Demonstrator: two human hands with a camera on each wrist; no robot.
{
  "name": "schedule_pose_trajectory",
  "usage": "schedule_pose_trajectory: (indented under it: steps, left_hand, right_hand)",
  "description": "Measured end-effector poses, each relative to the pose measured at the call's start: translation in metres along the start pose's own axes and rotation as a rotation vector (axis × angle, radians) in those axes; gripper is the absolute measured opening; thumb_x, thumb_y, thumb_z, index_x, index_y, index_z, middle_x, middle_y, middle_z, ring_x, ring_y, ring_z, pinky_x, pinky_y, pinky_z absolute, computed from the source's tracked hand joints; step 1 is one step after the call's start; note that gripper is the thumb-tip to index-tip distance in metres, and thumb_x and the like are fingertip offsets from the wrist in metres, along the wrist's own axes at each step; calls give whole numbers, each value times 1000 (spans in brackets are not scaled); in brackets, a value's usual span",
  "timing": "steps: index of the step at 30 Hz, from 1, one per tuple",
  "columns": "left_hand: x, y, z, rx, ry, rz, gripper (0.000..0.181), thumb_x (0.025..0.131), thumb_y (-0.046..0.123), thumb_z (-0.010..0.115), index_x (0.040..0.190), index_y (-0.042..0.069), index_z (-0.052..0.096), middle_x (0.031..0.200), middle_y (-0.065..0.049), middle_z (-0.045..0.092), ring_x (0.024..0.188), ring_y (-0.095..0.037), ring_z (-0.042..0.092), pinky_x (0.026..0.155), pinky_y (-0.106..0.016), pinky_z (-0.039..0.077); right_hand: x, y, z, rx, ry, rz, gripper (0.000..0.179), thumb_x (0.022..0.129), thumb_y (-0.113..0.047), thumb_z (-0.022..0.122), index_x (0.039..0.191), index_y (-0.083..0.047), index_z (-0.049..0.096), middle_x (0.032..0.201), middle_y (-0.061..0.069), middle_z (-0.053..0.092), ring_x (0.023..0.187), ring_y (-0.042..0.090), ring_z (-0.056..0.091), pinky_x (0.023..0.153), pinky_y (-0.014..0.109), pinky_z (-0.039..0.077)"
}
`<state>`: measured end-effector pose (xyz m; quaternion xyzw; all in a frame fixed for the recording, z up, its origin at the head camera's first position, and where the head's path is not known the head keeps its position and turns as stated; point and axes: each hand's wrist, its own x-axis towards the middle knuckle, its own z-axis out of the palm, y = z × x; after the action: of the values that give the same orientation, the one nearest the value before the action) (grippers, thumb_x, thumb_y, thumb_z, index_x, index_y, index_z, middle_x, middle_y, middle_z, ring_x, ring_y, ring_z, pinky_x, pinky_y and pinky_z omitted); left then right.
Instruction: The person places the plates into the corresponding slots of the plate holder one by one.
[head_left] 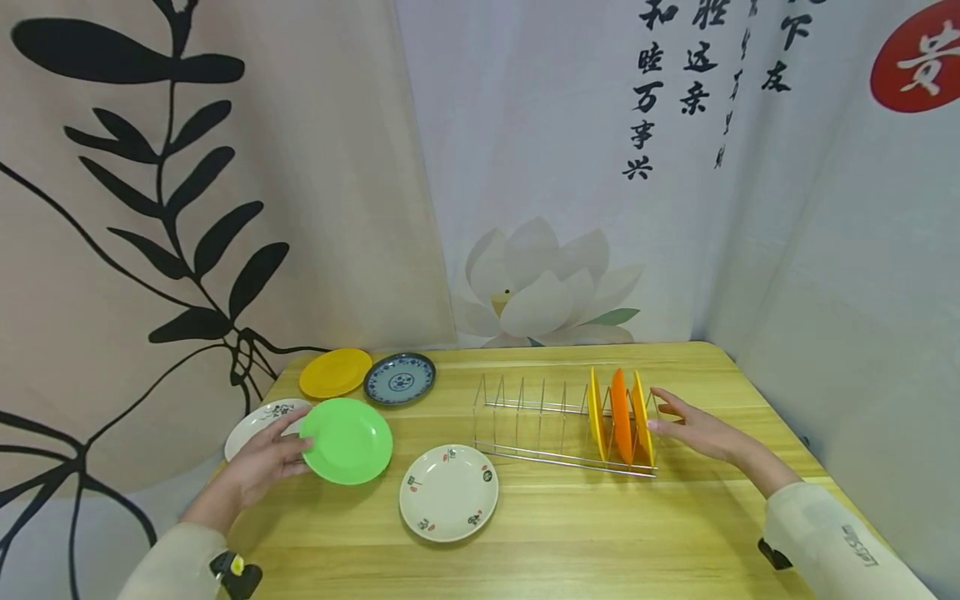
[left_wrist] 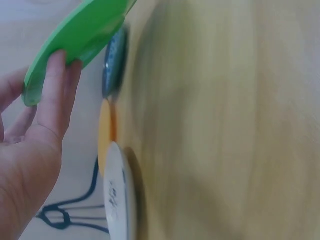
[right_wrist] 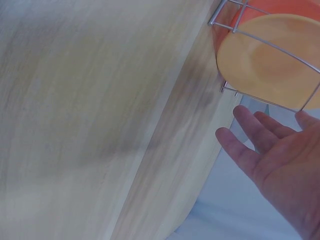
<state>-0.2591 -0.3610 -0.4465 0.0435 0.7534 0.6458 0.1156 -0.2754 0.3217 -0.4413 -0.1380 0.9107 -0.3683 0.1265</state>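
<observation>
My left hand [head_left: 270, 454] pinches the left edge of a green plate [head_left: 347, 442]; in the left wrist view the plate [left_wrist: 82, 40] is held tilted above the table, thumb on one face and fingers on the other. At the right, my right hand [head_left: 693, 425] has its fingers loosely extended at the end of a wire dish rack [head_left: 536, 450]. The fingertips are right by the rack's end wire. Upright in that end of the rack stand a yellow plate [head_left: 596, 414], an orange plate [head_left: 620, 417] and another yellow plate [head_left: 642, 419].
A white patterned plate [head_left: 448, 493] lies at the table's middle front. Toward the back left are a yellow plate [head_left: 335, 372] and a blue patterned plate [head_left: 400, 378]. Another white plate [head_left: 243, 429] sits at the left edge, partly behind my left hand. Curtains hang behind the wooden table [head_left: 570, 533].
</observation>
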Motion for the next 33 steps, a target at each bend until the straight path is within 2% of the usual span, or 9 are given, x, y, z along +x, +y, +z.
schedule_pose_trajectory:
  steps: [5, 15, 23, 30, 33]
  left_hand:
    - [9, 11, 11, -7, 14, 25, 76, 100, 13, 60, 158, 7, 12, 128, -13, 58, 102, -16, 66, 88, -35, 57]
    - [32, 36, 40, -84, 39, 66, 70, 99, 13, 61, 156, 10, 20, 124, -14, 56, 102, -18, 65, 89, -35, 56]
    - [52, 63, 64, -170, 47, 153, 68, 101, 9, 58, 156, 11, 20, 123, -11, 59, 103, -17, 66, 90, -36, 56]
    - [69, 88, 96, -207, 72, 167, 66, 100, 9, 59, 156, 13, 25, 119, -11, 59, 96, -17, 67, 89, -37, 56]
    - [74, 97, 114, -226, 71, 163, 63, 100, 8, 59, 155, 15, 28, 123, -12, 57, 94, -17, 68, 93, -42, 54]
  right_hand:
    - [0, -1, 0, -1, 1, -1, 80, 102, -45, 49, 159, -8, 7, 153, 37, 22, 133, 61, 30, 96, 73, 36]
    - [1, 0, 0, 2, -1, -6, 80, 102, -45, 49, 159, -8, 7, 153, 38, 21, 132, 61, 30, 96, 74, 36]
    - [1, 2, 0, 10, -5, -12, 80, 102, -44, 49, 159, -8, 7, 153, 38, 21, 132, 61, 30, 96, 74, 36]
    - [0, 1, 0, 6, -2, -16, 80, 103, -44, 49, 159, -7, 6, 152, 39, 22, 131, 61, 33, 96, 74, 35]
    - [0, 0, 0, 1, -2, -16, 80, 103, -44, 48, 159, -7, 6, 152, 39, 22, 131, 60, 33, 96, 75, 35]
